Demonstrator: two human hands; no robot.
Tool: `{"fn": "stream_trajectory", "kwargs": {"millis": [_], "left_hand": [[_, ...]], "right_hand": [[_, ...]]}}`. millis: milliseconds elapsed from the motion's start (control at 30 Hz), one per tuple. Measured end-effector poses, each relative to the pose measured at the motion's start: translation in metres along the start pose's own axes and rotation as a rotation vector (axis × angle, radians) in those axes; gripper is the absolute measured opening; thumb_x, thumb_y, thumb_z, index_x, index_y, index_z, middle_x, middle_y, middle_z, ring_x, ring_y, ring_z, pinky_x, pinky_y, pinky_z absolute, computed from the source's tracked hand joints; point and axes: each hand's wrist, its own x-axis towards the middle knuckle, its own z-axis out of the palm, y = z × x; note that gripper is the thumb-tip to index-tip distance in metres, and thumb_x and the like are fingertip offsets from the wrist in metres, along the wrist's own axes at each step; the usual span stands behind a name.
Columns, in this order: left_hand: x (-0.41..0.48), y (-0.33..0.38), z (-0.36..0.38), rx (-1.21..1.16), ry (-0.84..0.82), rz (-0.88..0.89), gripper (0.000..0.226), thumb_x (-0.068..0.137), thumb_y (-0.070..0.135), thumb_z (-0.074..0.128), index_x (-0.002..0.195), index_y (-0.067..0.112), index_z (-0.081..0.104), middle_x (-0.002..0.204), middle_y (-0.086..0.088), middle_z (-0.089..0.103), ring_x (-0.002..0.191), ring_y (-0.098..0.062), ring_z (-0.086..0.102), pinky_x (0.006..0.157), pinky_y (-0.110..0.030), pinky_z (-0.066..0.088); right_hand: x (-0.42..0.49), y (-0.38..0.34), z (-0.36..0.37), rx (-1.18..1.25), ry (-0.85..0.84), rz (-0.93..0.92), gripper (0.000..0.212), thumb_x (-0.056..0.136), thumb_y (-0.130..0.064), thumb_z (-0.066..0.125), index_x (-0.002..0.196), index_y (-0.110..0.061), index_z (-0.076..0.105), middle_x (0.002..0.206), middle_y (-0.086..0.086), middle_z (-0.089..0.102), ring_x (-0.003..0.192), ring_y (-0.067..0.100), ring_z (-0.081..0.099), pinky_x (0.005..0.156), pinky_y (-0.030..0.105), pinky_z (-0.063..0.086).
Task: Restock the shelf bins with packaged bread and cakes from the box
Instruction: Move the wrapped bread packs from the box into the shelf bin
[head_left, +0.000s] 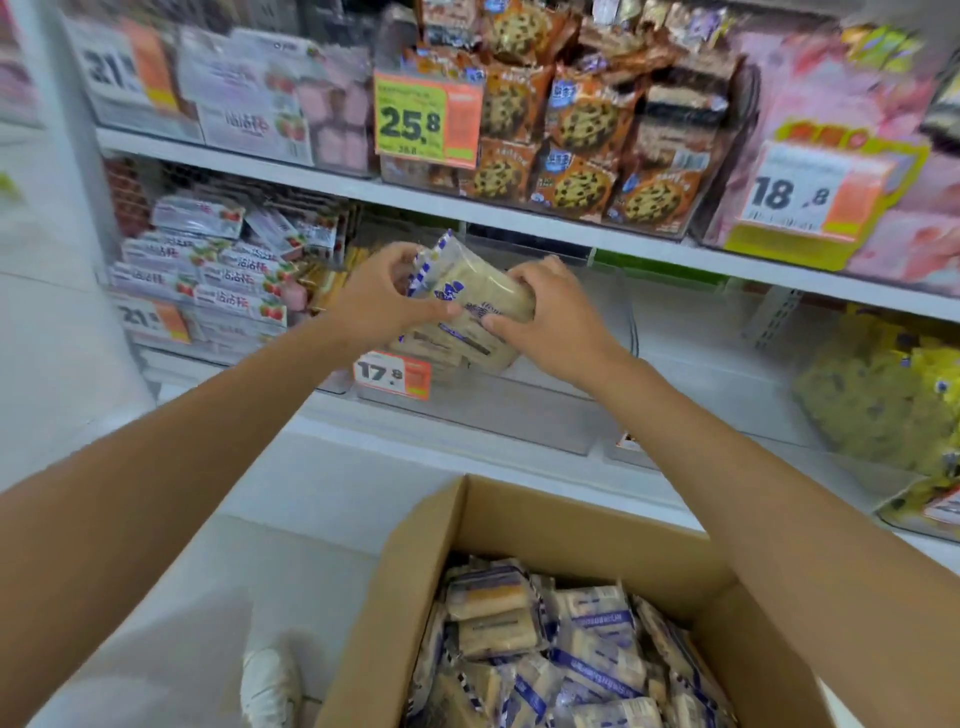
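**Position.** One packet (470, 293) of pale cake is held in the air by both grips, just above the clear bin (524, 410) on the middle shelf. It has not yet been set down. It is tilted, with the left end higher.

**Grips.**
- Left grip (387, 301): the fingers and thumb are curled round the crimped left end of the packet.
- Right grip (545, 317): the fingers are wrapped over the right end, and the thumb is pressed against the near face.

**Risks (judged).**
- The wrapper is glossy film. If either grip is loosened before the packet is rested on those beneath, it could slide over the bin's low front wall and fall towards the box or the floor.
- If it is pressed down hard, the soft cake could be squashed or the crimped seal folded.
- If it is left askew, packets laid on it later might not lie flat.
- If it is placed too far left, it could end up among the neighbouring goods.

**Containers.**
- Clear bin: a few like packets are seen at the front left, behind the price tag (392, 374). Room appears to be left towards the right.
- Cardboard box (524, 514): it stands below the arms with its flaps open and is filled with many blue-and-white packets (582, 649).
- Left bin: strawberry packets (228, 280) are stacked in it.
- Upper shelf: cookie packets (576, 156) are stocked there.
- Far right: yellow packets (883, 410) are seen, but blurred.
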Motion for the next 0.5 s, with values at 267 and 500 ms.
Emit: {"fn": "stream_trajectory", "kwargs": {"millis": [267, 500], "left_hand": [[0.075, -0.087, -0.031, 0.761, 0.053, 0.037, 0.067, 0.072, 0.050, 0.080, 0.132, 0.037, 0.053, 0.146, 0.000, 0.043, 0.135, -0.027, 0.035, 0.110, -0.048, 0.032], [0.089, -0.114, -0.047, 0.932, -0.021, 0.118, 0.042, 0.073, 0.044, 0.081, 0.113, 0.045, 0.066, 0.159, 0.004, 0.021, 0.148, -0.022, 0.007, 0.116, -0.056, 0.010]], "right_hand": [[0.072, 0.028, 0.100, -0.160, -0.282, 0.078, 0.055, 0.078, -0.042, 0.077, 0.115, -0.007, 0.057, 0.118, 0.011, 0.051, 0.109, 0.026, 0.048, 0.084, 0.030, 0.040], [0.077, 0.050, 0.109, -0.045, -0.451, 0.024, 0.071, 0.076, -0.032, 0.082, 0.137, -0.018, 0.049, 0.125, 0.000, 0.045, 0.115, 0.016, 0.044, 0.092, 0.019, 0.037]]}}
